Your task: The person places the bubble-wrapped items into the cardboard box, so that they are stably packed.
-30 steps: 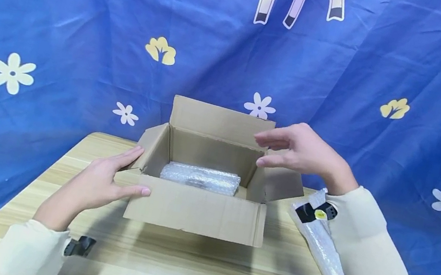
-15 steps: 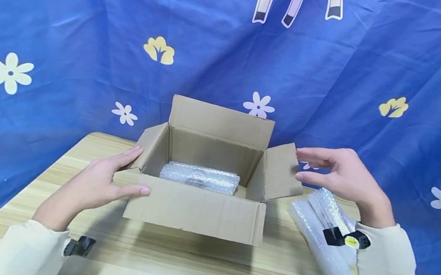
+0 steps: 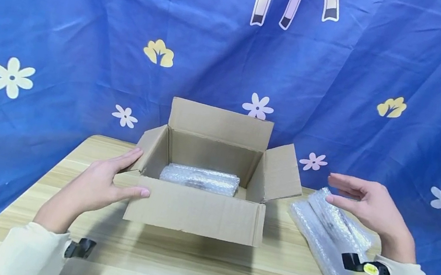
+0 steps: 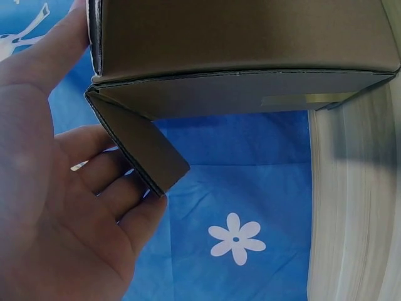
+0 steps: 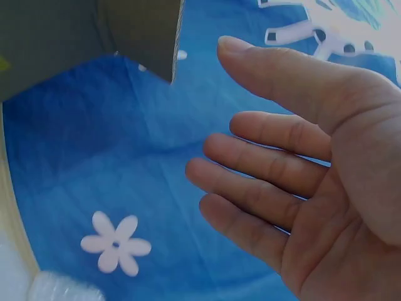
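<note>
An open cardboard box [image 3: 196, 211] stands on the table with its flaps spread. A bubble-wrapped bundle [image 3: 200, 179] lies inside it. My left hand [image 3: 96, 185] holds the box at its near left corner, the fingers against the left flap [image 4: 141, 138] and the thumb over the front flap. To the right of the box, my right hand [image 3: 371, 206] hovers above several bubble-wrapped packages [image 3: 319, 241] on the table. In the right wrist view the palm of the right hand [image 5: 294, 182] shows nothing in it, with the fingers loosely extended.
A light wooden table [image 3: 163, 269] bears the box and packages. Close behind it hangs a blue cloth [image 3: 220, 35] with flower and animal prints. The box's right flap [image 3: 283, 173] juts out toward the packages.
My right hand has moved right and down, from over the box's right side, past the right flap, to above the packages, uncovering them. My left hand has stayed at the box corner.
</note>
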Demonstrator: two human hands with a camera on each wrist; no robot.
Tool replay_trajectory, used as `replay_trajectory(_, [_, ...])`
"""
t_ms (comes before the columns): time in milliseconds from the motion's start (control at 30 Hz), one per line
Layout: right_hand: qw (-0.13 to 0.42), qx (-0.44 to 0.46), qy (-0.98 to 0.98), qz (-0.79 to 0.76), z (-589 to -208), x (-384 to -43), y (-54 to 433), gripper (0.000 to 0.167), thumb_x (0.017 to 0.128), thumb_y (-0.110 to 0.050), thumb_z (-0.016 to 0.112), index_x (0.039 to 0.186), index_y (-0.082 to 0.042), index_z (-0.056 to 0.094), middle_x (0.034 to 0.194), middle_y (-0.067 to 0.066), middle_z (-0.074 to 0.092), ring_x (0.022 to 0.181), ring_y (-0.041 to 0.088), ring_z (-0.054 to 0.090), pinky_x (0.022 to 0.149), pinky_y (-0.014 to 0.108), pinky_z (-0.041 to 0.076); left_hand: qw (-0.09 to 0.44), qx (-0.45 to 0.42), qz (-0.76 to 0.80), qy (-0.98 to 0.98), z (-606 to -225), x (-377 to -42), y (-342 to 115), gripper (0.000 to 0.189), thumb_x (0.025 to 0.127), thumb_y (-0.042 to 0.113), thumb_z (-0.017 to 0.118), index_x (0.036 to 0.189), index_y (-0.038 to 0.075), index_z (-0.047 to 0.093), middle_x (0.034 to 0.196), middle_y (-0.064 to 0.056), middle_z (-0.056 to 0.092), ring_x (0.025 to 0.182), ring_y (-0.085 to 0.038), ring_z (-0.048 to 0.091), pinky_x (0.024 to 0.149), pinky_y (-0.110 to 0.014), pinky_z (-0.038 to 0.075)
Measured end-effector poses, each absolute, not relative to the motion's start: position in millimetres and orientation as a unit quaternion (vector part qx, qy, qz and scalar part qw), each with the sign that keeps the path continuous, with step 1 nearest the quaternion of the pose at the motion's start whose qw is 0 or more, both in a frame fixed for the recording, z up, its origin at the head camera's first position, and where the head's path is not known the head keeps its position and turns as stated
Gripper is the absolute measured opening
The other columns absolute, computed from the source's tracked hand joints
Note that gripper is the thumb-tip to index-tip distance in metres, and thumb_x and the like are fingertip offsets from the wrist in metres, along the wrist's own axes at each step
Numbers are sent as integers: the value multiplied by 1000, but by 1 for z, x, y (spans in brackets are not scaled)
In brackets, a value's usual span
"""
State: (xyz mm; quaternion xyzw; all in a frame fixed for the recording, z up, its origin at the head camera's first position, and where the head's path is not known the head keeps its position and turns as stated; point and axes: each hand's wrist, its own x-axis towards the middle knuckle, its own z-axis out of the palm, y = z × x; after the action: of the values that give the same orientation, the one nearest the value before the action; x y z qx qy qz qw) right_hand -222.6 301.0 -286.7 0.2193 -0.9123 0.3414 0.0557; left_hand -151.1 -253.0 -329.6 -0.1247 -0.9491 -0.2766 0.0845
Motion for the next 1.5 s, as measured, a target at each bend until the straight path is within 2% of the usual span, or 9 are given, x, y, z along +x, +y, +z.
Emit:
replay_trajectory(333, [46, 167, -926, 335, -316, -221, 323, 59, 91, -36, 75, 137, -1, 60, 128, 16, 65, 113, 38, 63, 78, 16, 53, 80, -122, -278, -949, -331, -152, -254, 103, 81, 61, 75, 156, 6, 33, 158, -17, 33, 139, -44, 35, 108, -64, 31])
replay_trajectory(433, [38, 150, -927, 341, -326, -220, 328, 61, 91, -37, 75, 137, 0, 60, 127, 17, 65, 112, 35, 64, 77, 17, 54, 81, -122, -279, -949, -331, -152, -254, 103, 81, 61, 75, 156, 6, 33, 158, -18, 33, 139, -45, 35, 108, -64, 31])
replay_trajectory(700, [31, 119, -932, 342, -353, -222, 349, 58, 91, -35, 75, 133, 3, 62, 124, 21, 66, 97, -3, 63, 75, 18, 54, 82, -124, -282, -948, -333, -152, -254, 102, 81, 60, 76, 156, 6, 33, 158, -18, 33, 139, -44, 35, 108, -63, 32])
replay_trajectory(800, [17, 107, -932, 346, -361, -222, 356, 60, 92, -34, 75, 134, 6, 60, 124, 22, 65, 99, 1, 64, 75, 18, 54, 80, -122, -285, -947, -333, -152, -254, 102, 81, 61, 76, 157, 7, 33, 158, -18, 32, 139, -44, 35, 108, -64, 32])
replay_trajectory(967, [1, 78, -935, 345, -373, -223, 367, 64, 92, -37, 74, 135, 7, 57, 127, 23, 64, 110, 26, 65, 78, 21, 53, 77, -120, -286, -948, -334, -152, -254, 103, 81, 61, 76, 157, 7, 32, 158, -18, 32, 139, -45, 35, 108, -64, 31])
replay_trajectory(1167, [-32, 29, -934, 355, -388, -224, 380, 73, 91, -43, 73, 141, 6, 52, 135, 25, 57, 124, 44, 53, 92, 51, 52, 79, -120, -286, -947, -334, -152, -254, 103, 81, 61, 76, 157, 8, 32, 158, -18, 32, 139, -45, 36, 107, -64, 32])
replay_trajectory(1300, [-45, 9, -929, 368, -398, -225, 386, 79, 90, -45, 74, 143, 7, 48, 139, 27, 53, 128, 47, 49, 96, 60, 46, 79, -122, -286, -947, -333, -153, -254, 103, 81, 61, 76, 157, 7, 32, 158, -18, 33, 139, -45, 36, 107, -64, 32])
replay_trajectory(1400, [-47, 5, -930, 366, -404, -226, 390, 82, 89, -46, 75, 144, 8, 47, 140, 28, 52, 127, 46, 49, 97, 59, 46, 77, -122, -287, -947, -333, -153, -255, 103, 81, 61, 75, 157, 7, 32, 157, -17, 33, 139, -44, 35, 107, -64, 32])
replay_trajectory(1500, [-50, 11, -932, 358, -409, -228, 392, 81, 88, -44, 76, 142, 10, 48, 137, 28, 54, 124, 42, 55, 95, 43, 50, 76, -121, -286, -948, -334, -153, -255, 103, 81, 62, 75, 157, 8, 32, 157, -17, 34, 139, -44, 36, 107, -64, 32])
